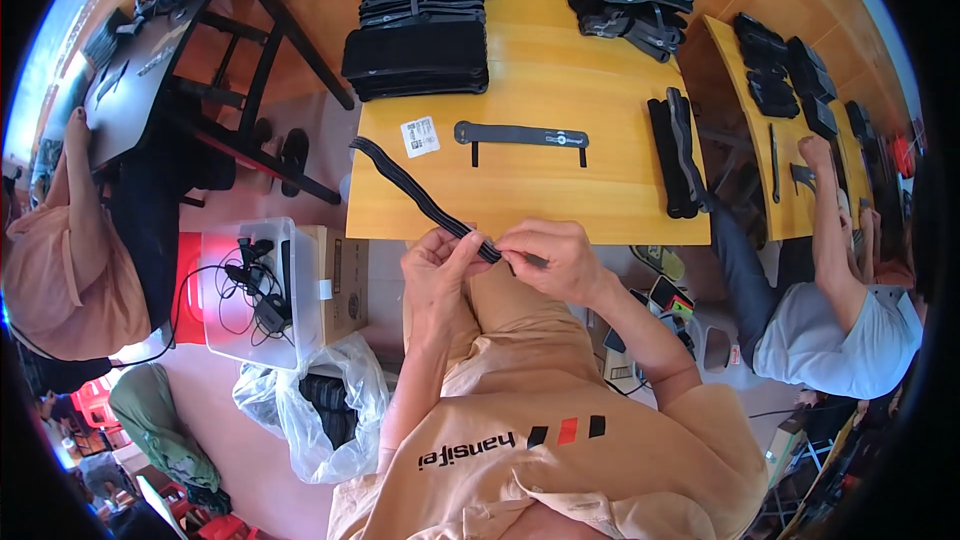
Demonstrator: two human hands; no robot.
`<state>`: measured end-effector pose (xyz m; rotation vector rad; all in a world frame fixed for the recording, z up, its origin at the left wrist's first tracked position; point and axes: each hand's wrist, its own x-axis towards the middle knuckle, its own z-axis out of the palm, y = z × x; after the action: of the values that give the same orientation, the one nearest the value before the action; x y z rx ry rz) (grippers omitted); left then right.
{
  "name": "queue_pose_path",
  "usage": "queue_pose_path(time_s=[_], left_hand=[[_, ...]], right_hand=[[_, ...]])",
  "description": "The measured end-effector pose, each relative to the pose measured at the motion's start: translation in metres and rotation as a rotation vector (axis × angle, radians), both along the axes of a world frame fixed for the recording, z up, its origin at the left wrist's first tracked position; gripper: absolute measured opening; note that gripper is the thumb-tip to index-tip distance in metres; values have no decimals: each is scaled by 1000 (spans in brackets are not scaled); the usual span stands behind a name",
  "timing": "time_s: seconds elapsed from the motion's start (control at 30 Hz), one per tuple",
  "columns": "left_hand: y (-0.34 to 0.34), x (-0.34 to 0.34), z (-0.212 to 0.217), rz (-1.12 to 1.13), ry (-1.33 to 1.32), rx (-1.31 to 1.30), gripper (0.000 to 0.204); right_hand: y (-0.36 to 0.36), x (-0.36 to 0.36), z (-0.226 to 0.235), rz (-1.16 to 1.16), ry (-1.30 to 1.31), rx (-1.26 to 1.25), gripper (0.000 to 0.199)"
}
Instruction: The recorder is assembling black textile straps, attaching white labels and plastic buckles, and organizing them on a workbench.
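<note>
A black ribbed strap [420, 198] stretches from my hands toward the far left, its loose end over the table's left edge. Closed around its near part is my left hand [440, 265]. My right hand [550, 258] pinches the strap's near end, where a short dark tab sticks out below the fingers. Beyond my hands, a flat grey-black band [520, 134] with two short black tabs lies across the yellow wooden table [430, 125]. Left of that band is a white printed label sheet [420, 137].
Stacked black bands [415, 60] stand at the table's far left, with more bundles [640, 0] far right. Folded straps [672, 155] lie by the right edge. A clear bin [250, 285] of cables and a plastic bag [320, 415] are on the floor. Co-workers sit at both sides.
</note>
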<state>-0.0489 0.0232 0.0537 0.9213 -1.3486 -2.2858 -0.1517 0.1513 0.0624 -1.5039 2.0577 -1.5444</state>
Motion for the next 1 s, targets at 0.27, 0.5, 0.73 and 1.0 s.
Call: queue_pose_path(time_s=[0.27, 0.5, 0.73, 1.0], left_hand=[[-3, -3, -1, 1, 21, -138, 19], [-7, 1, -5, -58, 40, -56, 22], [-4, 2, -1, -20, 83, -66, 23], [-8, 5, 0, -96, 49, -85, 26]], right_hand=[[-8, 12, -2, -170, 351, -40, 18], [-10, 6, -6, -120, -332, 119, 10], [-16, 15, -2, -143, 159, 62, 13], [-14, 16, -2, -153, 279, 110, 9]])
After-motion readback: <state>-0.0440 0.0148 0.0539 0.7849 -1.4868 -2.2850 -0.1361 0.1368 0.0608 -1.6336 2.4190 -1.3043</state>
